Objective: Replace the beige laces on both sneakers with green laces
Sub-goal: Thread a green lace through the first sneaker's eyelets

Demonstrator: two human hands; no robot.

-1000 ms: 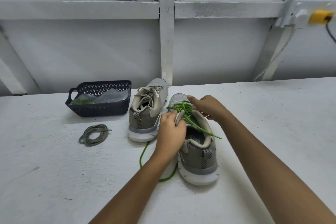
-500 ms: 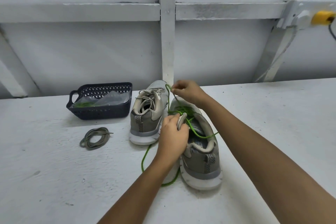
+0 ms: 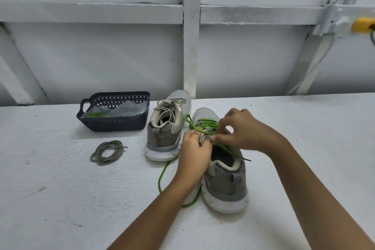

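On the white table (image 3: 60,199), right of centre, two grey-olive sneakers stand with their heels toward the viewer. The near sneaker (image 3: 225,184) (the right one of the pair as seen) carries a green lace (image 3: 162,172) threaded through its far eyelets. One free length leaves the shoe's left side, curves across the table and passes under the left forearm. The other end lies across the shoe opening, tip pointing right.

The left hand (image 3: 194,152) has its fingers curled and grips the tongue (image 3: 203,138) at the left edge of the opening. The right hand (image 3: 243,130) pinches the green lace between thumb and forefinger, just beside the left hand's fingertips, above the eyelet rows. Its other fingers are loosely bent over the toe area.

The far sneaker (image 3: 168,128) stands just left of the near one, with beige laces (image 3: 165,110) in its eyelets, loosened. Whether the two shoes touch cannot be told.

Left of the far sneaker sits a dark plastic basket (image 3: 113,124) with a handle at its left end. It holds a clear plastic bag (image 3: 125,108) containing a second green lace (image 3: 94,115). Nearer than the basket, a coiled lace (image 3: 107,152) of greyish beige lies on the table, apart from basket and shoes. At far right, a yellow fitting (image 3: 362,24) is mounted on the white wall frame.
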